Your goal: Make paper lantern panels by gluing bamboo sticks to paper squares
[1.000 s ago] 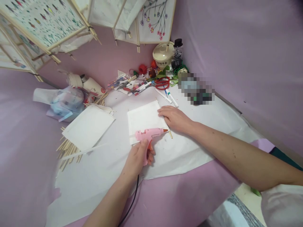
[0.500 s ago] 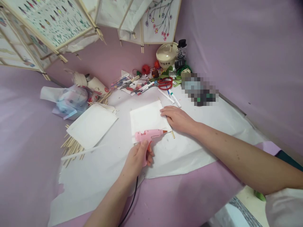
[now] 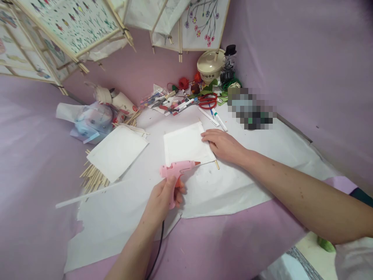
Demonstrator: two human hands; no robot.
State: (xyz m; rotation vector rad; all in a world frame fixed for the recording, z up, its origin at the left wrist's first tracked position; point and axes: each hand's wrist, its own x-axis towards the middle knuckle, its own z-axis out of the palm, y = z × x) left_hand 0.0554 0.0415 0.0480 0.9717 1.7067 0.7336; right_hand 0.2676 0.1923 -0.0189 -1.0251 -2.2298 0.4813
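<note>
My left hand (image 3: pixel 164 194) is closed round the handle of a pink glue gun (image 3: pixel 175 170), its orange nozzle pointing right along the near edge of a white square paper panel (image 3: pixel 186 144). A black cord runs from the gun back along my forearm. My right hand (image 3: pixel 223 143) lies flat with fingers stretched out on the panel's right edge, pressing it down. A thin wooden stick (image 3: pixel 216 164) pokes out at the panel's near right corner.
A second white panel (image 3: pixel 118 151) lies to the left over a bundle of wooden sticks (image 3: pixel 91 179). Red scissors (image 3: pixel 207 100), markers (image 3: pixel 215 115), a lidded bowl (image 3: pixel 210 68) and craft clutter sit at the back. Framed paper screens (image 3: pixel 64 27) stand behind. White paper sheet (image 3: pixel 239 182) covers the pink table.
The glue gun in my left hand has drawn back leftward along the panel's near edge. My right hand has stayed on the panel. The view has shifted slightly.
</note>
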